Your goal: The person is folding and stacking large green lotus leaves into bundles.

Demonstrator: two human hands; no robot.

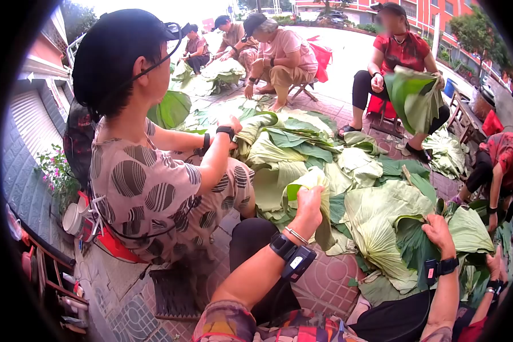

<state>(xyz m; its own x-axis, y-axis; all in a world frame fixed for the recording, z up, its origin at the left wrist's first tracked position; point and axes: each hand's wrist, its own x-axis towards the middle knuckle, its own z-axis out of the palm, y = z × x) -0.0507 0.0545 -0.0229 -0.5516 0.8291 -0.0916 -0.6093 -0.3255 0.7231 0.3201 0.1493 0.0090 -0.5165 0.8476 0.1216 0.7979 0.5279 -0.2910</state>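
Observation:
My left hand [309, 206] is closed on the edge of a folded lotus leaf [325, 219], pale outside with a bright green inner side. My right hand [439, 232] grips the rim of a darker lotus leaf [414, 249], which hangs below the fingers. Between and beyond both hands spreads a big heap of lotus leaves [310, 137], some folded, some lying flat. One broad pale leaf [385, 219] lies between my hands, overlapping the darker one. Each of my wrists carries a strapped black device.
At my left sits a person in a patterned top [145, 171], hands on the heap. Across it, a person in red [404, 54] holds a large leaf [414, 100]. Several others work farther back. Another person's hand [494, 265] is close by my right. Patterned paving [330, 279] shows below.

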